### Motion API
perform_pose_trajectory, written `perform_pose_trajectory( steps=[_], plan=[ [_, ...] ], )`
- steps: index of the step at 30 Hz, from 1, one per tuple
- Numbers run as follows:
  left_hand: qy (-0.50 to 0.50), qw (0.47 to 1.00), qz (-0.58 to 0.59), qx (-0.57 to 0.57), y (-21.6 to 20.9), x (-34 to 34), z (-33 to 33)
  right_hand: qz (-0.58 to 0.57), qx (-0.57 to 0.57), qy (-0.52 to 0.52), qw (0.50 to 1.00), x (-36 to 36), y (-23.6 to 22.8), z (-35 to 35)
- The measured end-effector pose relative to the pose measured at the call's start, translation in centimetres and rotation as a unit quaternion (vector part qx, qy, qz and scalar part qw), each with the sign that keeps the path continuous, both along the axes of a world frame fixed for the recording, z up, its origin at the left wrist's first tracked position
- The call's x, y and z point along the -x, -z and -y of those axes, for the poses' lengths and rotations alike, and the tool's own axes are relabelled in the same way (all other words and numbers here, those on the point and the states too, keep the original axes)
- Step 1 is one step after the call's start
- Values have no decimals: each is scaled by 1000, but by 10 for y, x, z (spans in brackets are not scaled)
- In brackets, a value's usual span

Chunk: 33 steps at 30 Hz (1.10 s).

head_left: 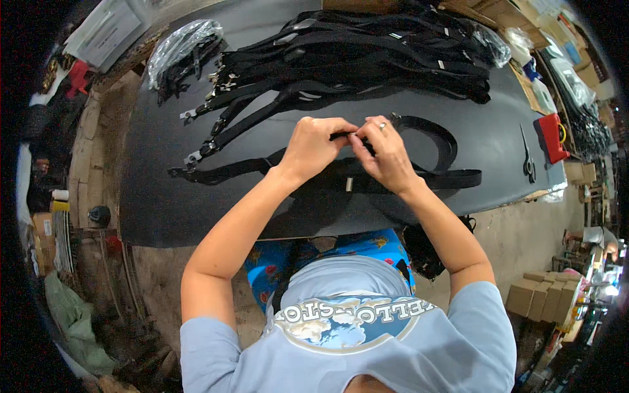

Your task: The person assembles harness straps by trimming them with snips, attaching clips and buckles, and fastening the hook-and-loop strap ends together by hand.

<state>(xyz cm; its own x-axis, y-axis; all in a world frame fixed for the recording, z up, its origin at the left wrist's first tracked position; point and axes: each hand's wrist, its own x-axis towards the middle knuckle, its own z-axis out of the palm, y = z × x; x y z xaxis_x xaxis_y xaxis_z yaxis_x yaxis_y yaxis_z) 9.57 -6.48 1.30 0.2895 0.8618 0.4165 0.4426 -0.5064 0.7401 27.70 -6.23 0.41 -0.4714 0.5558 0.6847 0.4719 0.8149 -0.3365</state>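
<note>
My left hand (309, 150) and my right hand (385, 157) meet above the middle of the dark table. Fingertips of both are pinched on a black strap (448, 141), whose gripped part is mostly covered by them. To the right the strap curls in a wide loop. More black strap (226, 172) stretches out leftward under my left wrist, but whether it is the same piece I cannot tell. Just below my right hand sits a small pale tab (349, 184). Two strap ends with metal clips (193, 158) lie left of my left hand.
A large heap of black straps (386, 62) spreads across the far side of the table (164, 209). Clear plastic bags lie at both ends of it, one bag (187, 46) by black pieces. Scissors (528, 160) and a red object (551, 139) rest near the right edge.
</note>
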Motion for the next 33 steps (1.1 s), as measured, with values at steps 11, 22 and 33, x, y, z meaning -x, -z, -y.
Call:
perform_pose_trajectory(
  steps=[11, 22, 33],
  plan=[
    [-20, 996, -89, -10, -10, 11, 6, 93, 314, -64, 943, -69, -50, -89],
    [-75, 989, -93, 83, -10, 23, -10, 225, 299, -180, 909, -119, -14, -121],
    [54, 948, 63, 308, -20, 44, -20, -50, 507, 51, 859, -261, -41, -57]
  ],
)
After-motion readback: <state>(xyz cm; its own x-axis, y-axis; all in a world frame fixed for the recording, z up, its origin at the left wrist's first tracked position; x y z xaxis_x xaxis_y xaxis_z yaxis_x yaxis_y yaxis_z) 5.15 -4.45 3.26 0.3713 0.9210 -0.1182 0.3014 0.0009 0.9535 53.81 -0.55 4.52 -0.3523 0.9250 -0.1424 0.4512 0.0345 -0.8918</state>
